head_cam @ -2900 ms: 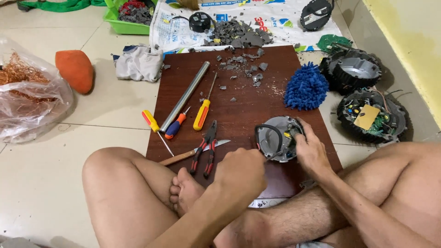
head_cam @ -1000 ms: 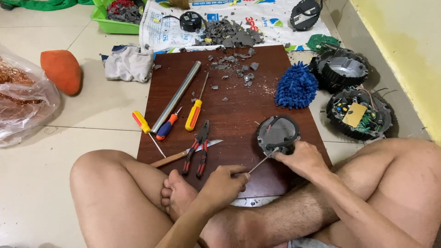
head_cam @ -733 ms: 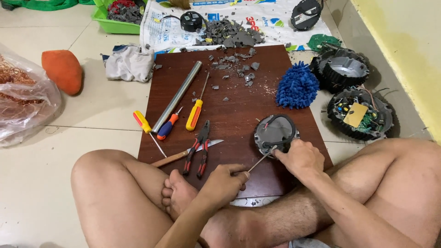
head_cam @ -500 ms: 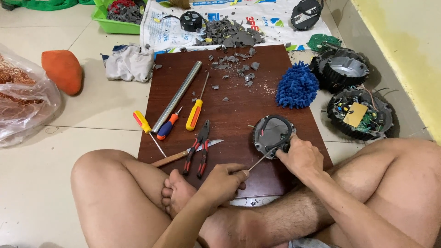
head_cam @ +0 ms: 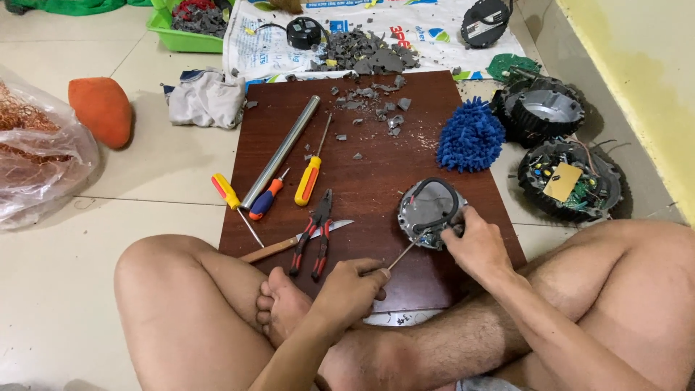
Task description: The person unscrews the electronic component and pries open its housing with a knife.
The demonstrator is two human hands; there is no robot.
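Note:
My right hand (head_cam: 474, 245) grips the near edge of a round grey device part (head_cam: 430, 211) with a black cable looped over it, tilted up on the dark brown board (head_cam: 376, 166). My left hand (head_cam: 352, 285) is closed around a thin screwdriver (head_cam: 402, 254) whose shaft points up-right to the part's lower edge. I sit cross-legged, knees either side of the board's near end.
On the board lie red-handled pliers (head_cam: 314, 233), a knife (head_cam: 289, 242), a metal tube (head_cam: 281, 150), three screwdrivers (head_cam: 309, 177) and grey debris (head_cam: 369, 101). A blue mop head (head_cam: 470, 136) and round black housings (head_cam: 569, 179) sit right; a bag of copper wire (head_cam: 32, 156) left.
The round part has tipped up and shifted slightly left under my right hand. My left hand keeps the screwdriver tip at its lower edge.

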